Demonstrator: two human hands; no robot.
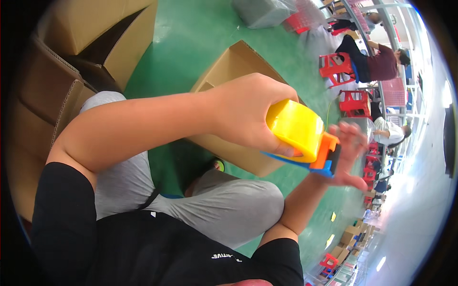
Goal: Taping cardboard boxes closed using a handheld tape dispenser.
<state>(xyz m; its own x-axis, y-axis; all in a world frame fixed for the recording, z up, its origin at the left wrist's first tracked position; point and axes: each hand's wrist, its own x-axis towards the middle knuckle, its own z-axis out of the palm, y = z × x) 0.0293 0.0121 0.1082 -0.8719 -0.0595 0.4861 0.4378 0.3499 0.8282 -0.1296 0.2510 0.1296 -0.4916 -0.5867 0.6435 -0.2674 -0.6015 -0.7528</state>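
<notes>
While our left hand clamps a glossy yellow tape roll on its angular orange-and-blue dispenser, our right hand, blurred, spreads its fingers just beside; contact we can't tell. We see the roll raised before an open, boxy brown cardboard carton, matt-sided.

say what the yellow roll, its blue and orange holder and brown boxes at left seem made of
Yellow roll: probably glossy plastic tape, given its highlights.
Blue and orange holder: likely hard plastic, from its solid bright colour; blur obscures finish.
Brown boxes: matt corrugated cardboard, judging by one wavy cut edge.
</notes>
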